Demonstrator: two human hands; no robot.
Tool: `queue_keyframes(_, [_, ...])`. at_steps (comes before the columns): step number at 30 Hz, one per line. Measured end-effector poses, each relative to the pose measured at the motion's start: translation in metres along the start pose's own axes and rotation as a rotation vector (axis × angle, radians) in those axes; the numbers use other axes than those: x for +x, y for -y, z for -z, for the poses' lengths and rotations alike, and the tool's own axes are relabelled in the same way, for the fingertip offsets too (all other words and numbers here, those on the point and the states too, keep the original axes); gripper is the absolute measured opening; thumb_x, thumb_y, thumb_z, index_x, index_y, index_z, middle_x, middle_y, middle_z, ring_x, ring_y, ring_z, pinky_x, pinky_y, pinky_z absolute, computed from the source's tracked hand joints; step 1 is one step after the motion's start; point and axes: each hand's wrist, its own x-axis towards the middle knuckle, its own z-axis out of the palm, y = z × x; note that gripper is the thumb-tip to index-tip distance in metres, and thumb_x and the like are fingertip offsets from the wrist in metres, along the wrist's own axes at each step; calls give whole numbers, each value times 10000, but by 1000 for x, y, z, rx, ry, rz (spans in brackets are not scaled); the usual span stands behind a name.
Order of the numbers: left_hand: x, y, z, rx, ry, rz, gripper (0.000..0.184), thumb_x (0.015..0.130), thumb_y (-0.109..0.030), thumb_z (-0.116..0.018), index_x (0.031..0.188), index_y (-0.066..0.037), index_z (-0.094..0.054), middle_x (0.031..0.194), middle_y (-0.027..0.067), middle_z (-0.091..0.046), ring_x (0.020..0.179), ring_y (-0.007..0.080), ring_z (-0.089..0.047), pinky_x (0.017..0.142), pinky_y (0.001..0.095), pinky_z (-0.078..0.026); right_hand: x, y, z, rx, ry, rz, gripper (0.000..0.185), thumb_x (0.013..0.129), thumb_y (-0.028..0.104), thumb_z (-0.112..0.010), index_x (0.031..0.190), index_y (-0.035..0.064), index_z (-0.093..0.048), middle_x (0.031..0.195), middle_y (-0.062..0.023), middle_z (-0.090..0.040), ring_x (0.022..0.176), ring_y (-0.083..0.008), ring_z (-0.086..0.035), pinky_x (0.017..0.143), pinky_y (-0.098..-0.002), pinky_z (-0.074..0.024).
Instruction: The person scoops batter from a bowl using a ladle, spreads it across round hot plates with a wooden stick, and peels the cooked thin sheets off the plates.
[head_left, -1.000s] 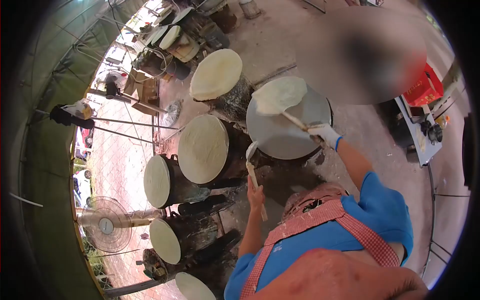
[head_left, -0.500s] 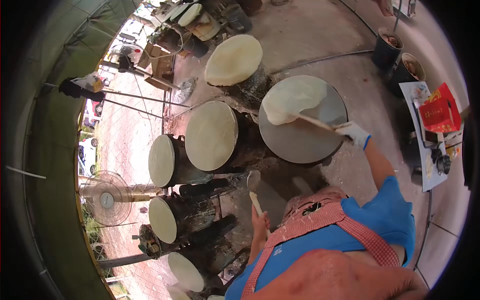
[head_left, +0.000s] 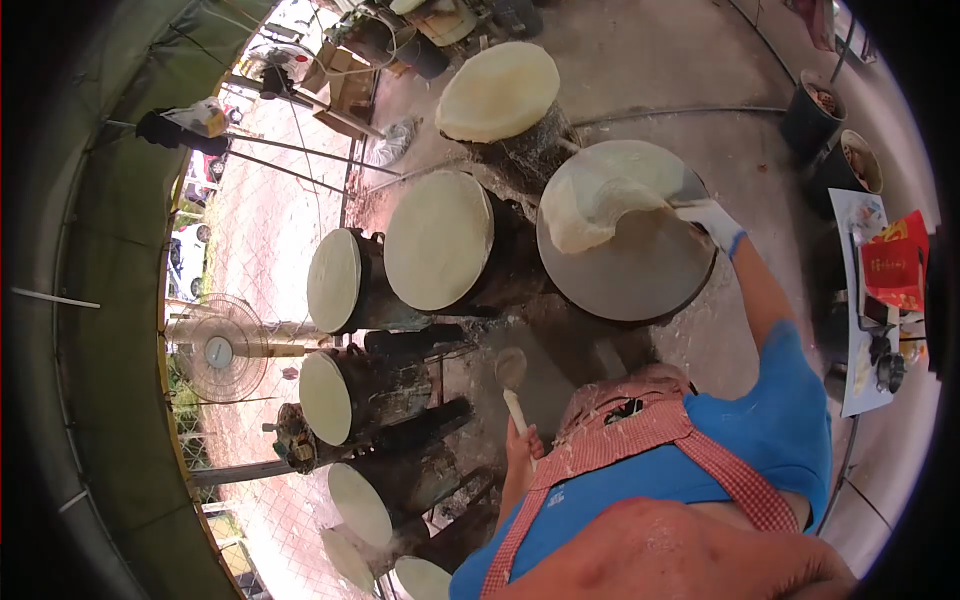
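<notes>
My right hand [head_left: 712, 222], in a white glove with a blue cuff, reaches over the right edge of a large round griddle [head_left: 600, 285]. It is closed around the handle of a wooden spreader [head_left: 684, 206], whose far end is hard to make out against the batter. Pale batter [head_left: 585, 205] covers the far left part of the griddle in a thick curved band, with grey metal bare in front. Low near my apron, my bare left hand [head_left: 522, 442] is wrapped round the handle of a ladle [head_left: 511, 370]. The ladle's bowl points away from me.
A pale flatbread [head_left: 500, 92] lies on a round stand beyond the griddle. Several batter-covered griddles, including a large one [head_left: 438, 240], line the left side. A fan [head_left: 218, 352] stands by the mesh fence. To the right are buckets [head_left: 812, 112] and a white board [head_left: 858, 375] with a red box [head_left: 895, 262].
My right hand has drawn the spreader round to the griddle's right side, and the batter now curves further along the far edge. The left hand still holds the ladle. The view has shifted slightly.
</notes>
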Motion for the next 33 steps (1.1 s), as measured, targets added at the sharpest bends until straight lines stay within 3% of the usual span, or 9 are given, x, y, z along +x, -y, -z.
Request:
queue_keyframes(6, [-10,8,-1,-69,-39,0,596,833,2,-460,1321,-225,-204,555,5,-323,387,92,-312,327,231,-254,-69,29,-23,-236,272,-447,317,720,209,-658,1002,64,-646,510,8,-465,369,-65,-349,327,-246,-239])
queue_keyframes(12, [-29,13,-1,-158,-112,-10,600,830,9,-466,1327,-205,-207,535,6,-322,376,99,-312,322,248,-264,-16,70,-39,-240,76,-63,329,706,219,-617,965,16,-636,468,10,-423,327,-72,-333,309,-236,-244])
queue_keyframes(17, [-26,18,12,-194,-36,29,602,833,-5,-470,1323,-237,-210,533,2,-325,383,102,-321,328,247,-273,-23,44,-18,-411,474,-313,362,692,204,-649,1026,64,-640,619,-18,-554,416,-71,-400,380,-226,-304])
queue_keyframes(22, [-28,27,23,-393,12,172,544,853,-44,-474,1277,-309,-261,519,-7,-317,386,86,-323,325,227,-263,-38,18,49,-571,370,-394,365,698,184,-633,1026,22,-630,607,-20,-545,418,-68,-403,374,-237,-318])
queue_keyframes(23, [-32,26,27,-395,11,179,544,853,-44,-474,1277,-309,-261,519,-7,-317,386,86,-323,325,227,-263,-26,20,42,-441,455,-154,360,708,174,-627,1025,3,-625,518,0,-488,435,-54,-409,390,-233,-316])
queue_keyframes(25, [-34,24,29,-410,52,205,520,860,-49,-466,1263,-315,-276,533,-7,-320,385,81,-320,319,217,-252,3,14,-2,-318,220,176,352,696,172,-630,996,-12,-630,536,-3,-506,414,-62,-401,374,-242,-309])
queue_keyframes(27, [-26,32,43,-461,60,254,514,861,-49,-464,1258,-318,-278,537,-8,-318,380,81,-314,315,213,-252,-3,64,-44,-532,352,-164,357,705,201,-624,1004,5,-632,530,-8,-499,391,-69,-404,352,-262,-309])
queue_keyframes(30, [-26,24,67,-418,75,268,511,859,-52,-466,1250,-324,-281,541,-10,-317,372,81,-308,305,206,-253,-17,25,-17,-642,463,-242,368,707,234,-624,1025,48,-636,499,-15,-468,366,-75,-394,332,-275,-298])
queue_keyframes(33, [-17,14,78,-306,132,252,510,854,-64,-475,1250,-319,-279,534,-11,-312,361,80,-301,294,206,-249,-100,-7,65,-742,304,-418,219,675,223,-630,758,22,-657,453,-16,-439,342,-90,-361,334,-283,-267])
